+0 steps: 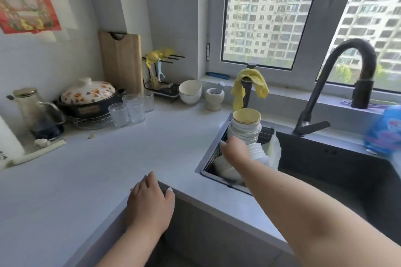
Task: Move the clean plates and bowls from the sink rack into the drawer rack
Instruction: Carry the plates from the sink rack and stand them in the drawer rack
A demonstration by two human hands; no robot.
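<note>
- The left hand [149,204] rests flat, fingers relaxed, on the pale grey worktop [108,158] corner.
- The right hand [234,151] reaches into the sink rack [213,156] among white bowls [227,172]; whether it grips anything cannot be told.
- Beyond it, stacked white plates [246,130] stand in the rack.

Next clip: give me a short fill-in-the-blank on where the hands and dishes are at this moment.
1. The right hand reaches into the sink rack beside a stack of ____.
2. The left hand rests on the ____ edge.
3. A ____ cloth hangs behind the rack.

Answers: bowls; countertop; yellow
</note>
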